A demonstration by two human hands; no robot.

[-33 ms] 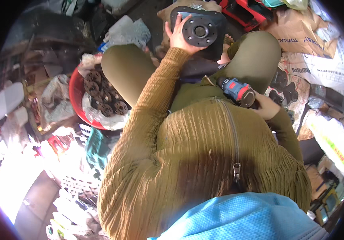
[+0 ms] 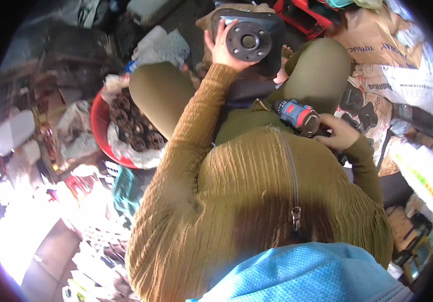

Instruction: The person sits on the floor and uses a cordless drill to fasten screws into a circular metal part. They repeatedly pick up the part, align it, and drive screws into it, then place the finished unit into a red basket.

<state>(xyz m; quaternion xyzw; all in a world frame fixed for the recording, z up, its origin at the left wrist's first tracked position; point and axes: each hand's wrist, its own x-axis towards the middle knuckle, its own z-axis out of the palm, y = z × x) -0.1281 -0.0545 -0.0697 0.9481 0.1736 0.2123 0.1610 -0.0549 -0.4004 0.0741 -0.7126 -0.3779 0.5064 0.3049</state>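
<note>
Up ahead between my knees, my left hand [image 2: 226, 48] is closed on the edge of a black round flange [image 2: 261, 44]. The flange has a large center hole with several smaller holes around it. It lies over a black plate with rounded corners [image 2: 276, 22]. On my lap rests a blue, red and black cordless drill [image 2: 296, 115], its chuck pointing to the far left. My right hand [image 2: 341, 132] is just right of the drill's rear end, with the fingers curled in and partly hidden. What they hold, if anything, I cannot make out.
To the left stands a red basin [image 2: 101, 128] lined with plastic and holding several dark metal parts [image 2: 135, 126]. Black parts [image 2: 360, 108] lie beyond my right knee. Paper sacks [image 2: 377, 38] are at the far right. A red frame [image 2: 304, 15] sits at the far side.
My right hand has shifted slightly right, and more of its curled fingers show beside the drill. The flange has moved slightly left and up with my left hand. The drill stays on my lap.
</note>
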